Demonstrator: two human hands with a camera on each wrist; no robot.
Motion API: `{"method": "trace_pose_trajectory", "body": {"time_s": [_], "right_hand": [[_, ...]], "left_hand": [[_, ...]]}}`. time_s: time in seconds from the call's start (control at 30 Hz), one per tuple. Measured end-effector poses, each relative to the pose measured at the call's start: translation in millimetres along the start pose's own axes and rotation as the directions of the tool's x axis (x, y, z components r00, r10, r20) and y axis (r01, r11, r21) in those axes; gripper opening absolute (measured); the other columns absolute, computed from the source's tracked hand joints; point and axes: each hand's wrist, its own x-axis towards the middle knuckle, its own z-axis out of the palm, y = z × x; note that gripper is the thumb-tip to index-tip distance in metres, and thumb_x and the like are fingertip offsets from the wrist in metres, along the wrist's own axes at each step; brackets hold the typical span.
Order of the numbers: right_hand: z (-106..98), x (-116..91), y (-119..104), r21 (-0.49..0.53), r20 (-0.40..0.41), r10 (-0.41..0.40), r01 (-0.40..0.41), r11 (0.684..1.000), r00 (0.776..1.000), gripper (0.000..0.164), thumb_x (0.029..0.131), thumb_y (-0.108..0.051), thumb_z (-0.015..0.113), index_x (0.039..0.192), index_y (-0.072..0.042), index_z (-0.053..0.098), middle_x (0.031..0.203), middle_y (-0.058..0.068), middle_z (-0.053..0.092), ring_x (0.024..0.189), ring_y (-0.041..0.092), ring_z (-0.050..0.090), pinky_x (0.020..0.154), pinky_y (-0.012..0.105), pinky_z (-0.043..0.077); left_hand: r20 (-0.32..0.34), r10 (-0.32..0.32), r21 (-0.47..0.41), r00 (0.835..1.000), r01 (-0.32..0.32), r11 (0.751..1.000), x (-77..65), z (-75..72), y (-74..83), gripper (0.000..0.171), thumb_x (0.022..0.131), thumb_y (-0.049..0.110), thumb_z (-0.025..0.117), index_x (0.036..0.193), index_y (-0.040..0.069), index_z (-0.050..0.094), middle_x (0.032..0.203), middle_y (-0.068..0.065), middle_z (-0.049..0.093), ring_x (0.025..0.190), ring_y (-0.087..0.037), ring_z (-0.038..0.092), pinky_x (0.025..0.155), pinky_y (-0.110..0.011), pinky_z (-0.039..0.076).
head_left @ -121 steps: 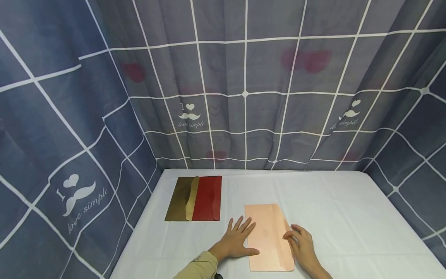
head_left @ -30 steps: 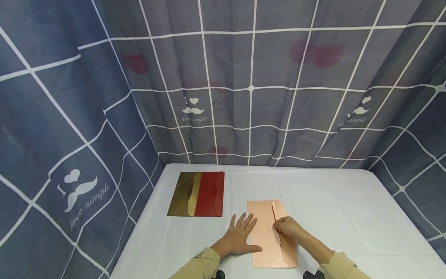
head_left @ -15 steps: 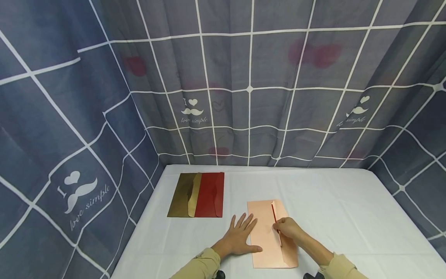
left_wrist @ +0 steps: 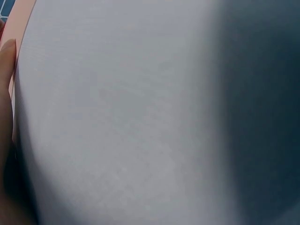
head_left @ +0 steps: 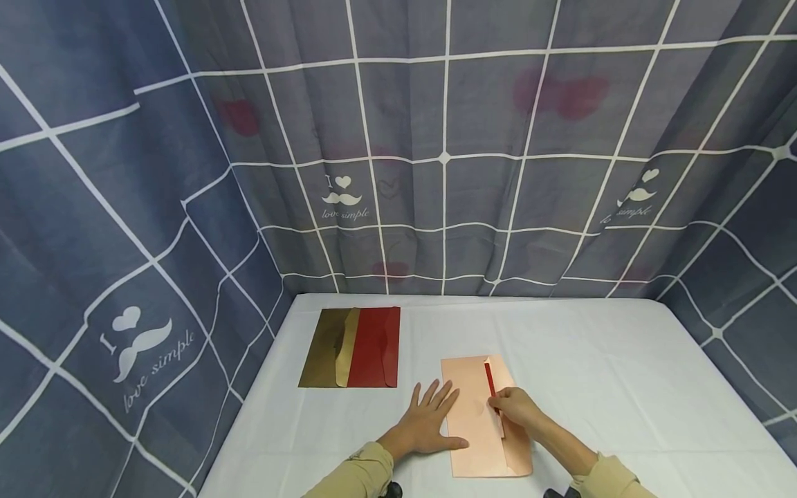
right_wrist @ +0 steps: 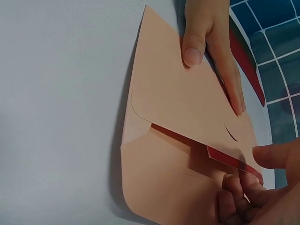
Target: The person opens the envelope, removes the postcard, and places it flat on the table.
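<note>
A pale peach envelope (head_left: 473, 429) lies on the white table with its flap (right_wrist: 164, 192) folded out to the right. From its opening a narrow strip of a red card (right_wrist: 229, 159) shows; the rest is hidden inside. My right hand (head_left: 513, 407) pinches the red card at the opening, thumb above and fingers curled in under the envelope's edge. My left hand (head_left: 426, 423) rests flat with spread fingers over the envelope's left side, thumb on its face. In the left wrist view only part of that hand (left_wrist: 6, 70) shows.
Up and to the left lie a dark gold envelope (head_left: 320, 349) and a red envelope (head_left: 373, 349), side by side and partly overlapping. Grey-blue checked curtains (head_left: 411, 194) close in the table (head_left: 598, 387) at the back and sides.
The right hand has gone from the flap's outer edge to the envelope's opening. The red strip has appeared there, and it is slightly wider than half a second ago. The left hand stays put.
</note>
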Motion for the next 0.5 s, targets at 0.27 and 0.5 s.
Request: {"method": "trace_pose_trajectory", "body": {"time_s": [0.27,0.5], "right_hand": [[2.7,0.6,7.4,0.027,-0.018,-0.019,0.019,0.999,1.000,0.015,0.090,-0.012,0.059,0.082,-0.001,0.054,0.074,0.005,0.053,0.073,0.018,0.050,0.065,0.029,0.038],[1.0,2.0,15.7,0.067,0.010,-0.009,0.009,0.998,1.000,0.020,0.091,-0.021,0.062,0.090,-0.003,0.054,0.083,0.005,0.053,0.086,0.021,0.048,0.074,0.036,0.036]], "left_hand": [[0.000,0.004,-0.010,1.000,-0.004,1.000,-0.6,-1.0,0.8,0.095,0.083,0.077,0.039,0.154,0.017,0.018,0.159,-0.002,0.013,0.144,-0.026,0.009,0.109,-0.058,0.011],[-0.001,0.001,0.005,1.000,-0.001,1.000,-0.1,-1.3,1.1,0.095,0.083,0.078,0.038,0.154,0.018,0.018,0.159,-0.003,0.012,0.144,-0.026,0.008,0.109,-0.058,0.010]]}}
